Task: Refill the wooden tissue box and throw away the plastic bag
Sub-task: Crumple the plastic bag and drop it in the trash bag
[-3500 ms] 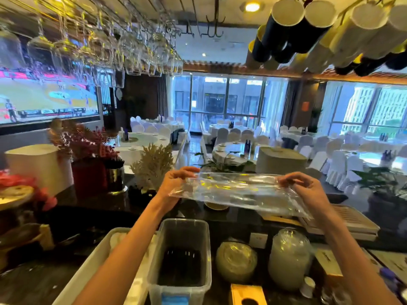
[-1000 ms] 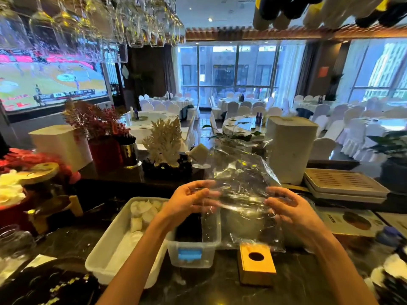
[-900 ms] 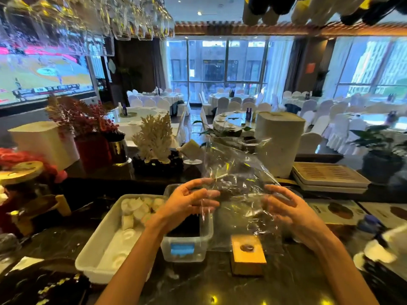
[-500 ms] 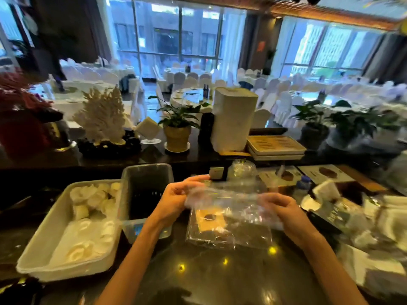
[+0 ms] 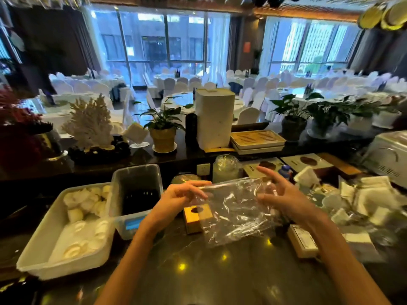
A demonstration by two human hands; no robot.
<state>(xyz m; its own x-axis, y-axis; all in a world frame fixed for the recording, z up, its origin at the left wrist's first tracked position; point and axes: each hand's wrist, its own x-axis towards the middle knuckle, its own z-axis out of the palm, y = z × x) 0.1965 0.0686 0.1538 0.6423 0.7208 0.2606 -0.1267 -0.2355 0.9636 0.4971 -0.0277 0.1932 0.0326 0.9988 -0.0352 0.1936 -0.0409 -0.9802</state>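
Observation:
A clear, crinkled plastic bag [image 5: 233, 212] hangs above the dark counter between my hands. My left hand [image 5: 178, 199] pinches its upper left edge. My right hand [image 5: 282, 199] touches the bag's right side with the fingers spread; whether it grips the film I cannot tell. The small wooden tissue box [image 5: 193, 219], square with a round hole on top, stands on the counter just below my left hand, its right half behind the bag.
A white tub [image 5: 39, 256] of rolled towels and a clear bin [image 5: 136, 177] stand at the left. A glass jar [image 5: 224, 168] and menu cards lie behind the bag. White packets and a flat box [image 5: 304, 241] crowd the right. Plants and a white canister line the raised ledge.
The view has tilted down and turned right. My hands brought the bag lower over the counter and pulled it wider. My right fingers have spread apart.

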